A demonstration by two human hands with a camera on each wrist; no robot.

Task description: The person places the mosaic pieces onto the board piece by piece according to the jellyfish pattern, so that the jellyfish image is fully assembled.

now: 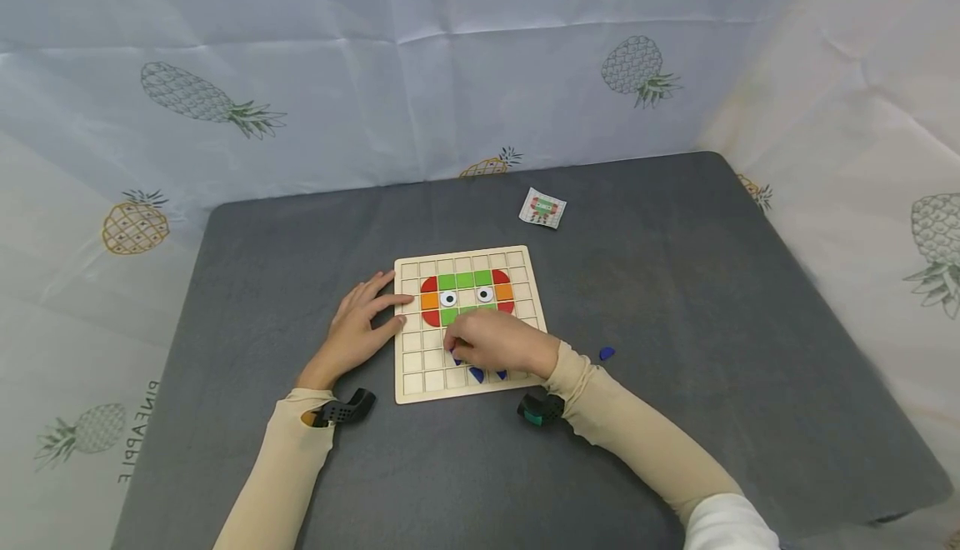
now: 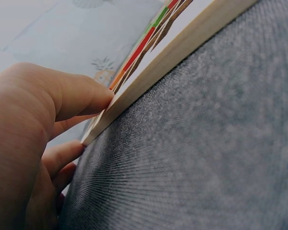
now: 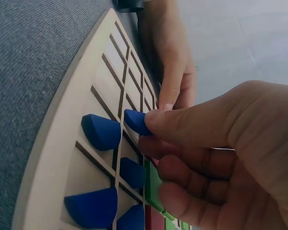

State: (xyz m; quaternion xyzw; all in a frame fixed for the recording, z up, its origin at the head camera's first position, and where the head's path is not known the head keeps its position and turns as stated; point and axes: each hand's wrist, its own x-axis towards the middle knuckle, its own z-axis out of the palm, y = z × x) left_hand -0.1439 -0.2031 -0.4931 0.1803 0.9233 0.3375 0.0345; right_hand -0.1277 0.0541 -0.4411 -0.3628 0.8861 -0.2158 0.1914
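Observation:
My right hand (image 1: 501, 342) is over the lower middle of a wooden grid board (image 1: 412, 364), pinching a blue rounded piece (image 3: 135, 121) between thumb and finger, close over a cell. Several similar blue pieces (image 3: 101, 132) sit in cells beside it. Higher on the board, green tiles (image 1: 465, 280), red rounded corner tiles (image 1: 501, 276) and orange squares (image 1: 429, 301) surround two eye tiles (image 1: 447, 298); my right hand hides part of the lower row. At the board's left edge rests my left hand (image 1: 352, 335), fingers extended, with thumb and fingertips touching the rim.
A loose blue piece (image 1: 607, 353) lies on the dark grey table (image 1: 675, 283) to the right of the board. Behind the board is a small printed card (image 1: 543, 208) with a coloured grid picture. Pineapple-print curtains (image 1: 450, 75) hang around the table.

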